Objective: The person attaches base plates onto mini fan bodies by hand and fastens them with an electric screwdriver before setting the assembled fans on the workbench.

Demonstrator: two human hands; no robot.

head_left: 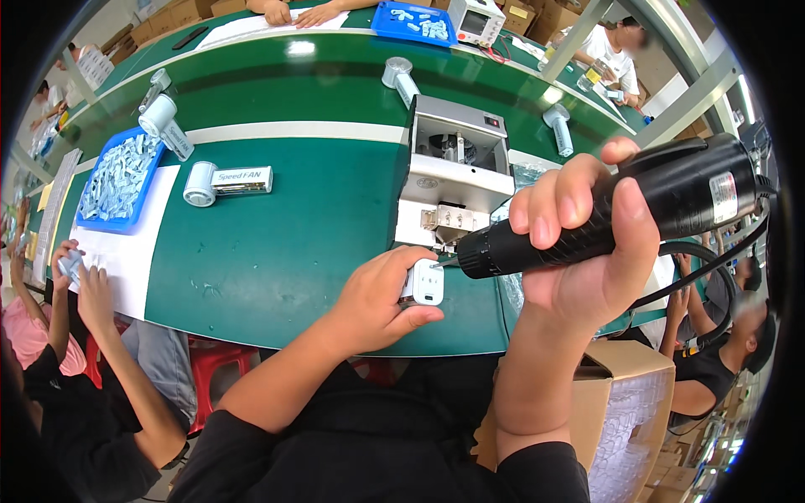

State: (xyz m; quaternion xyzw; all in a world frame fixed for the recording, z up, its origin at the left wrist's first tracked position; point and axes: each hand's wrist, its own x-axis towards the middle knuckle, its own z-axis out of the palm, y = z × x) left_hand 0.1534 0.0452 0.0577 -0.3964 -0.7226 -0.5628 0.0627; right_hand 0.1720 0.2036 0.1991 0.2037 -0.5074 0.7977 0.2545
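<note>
My left hand is closed around a small white handheld fan part, its flat end face turned up toward me near the table's front edge. In my right hand is a black electric screwdriver, held nearly level with its cable trailing off to the right. The thin bit points left and its tip meets or nearly meets the upper corner of the white end face. Whether a screw sits under the tip is too small to tell. Just beyond my hands stands a grey metal screw feeder.
On the green table lies a white fan, with more fans farther back. A blue tray of small pale parts stands left, beside a co-worker's hands. An open cardboard box stands at my right.
</note>
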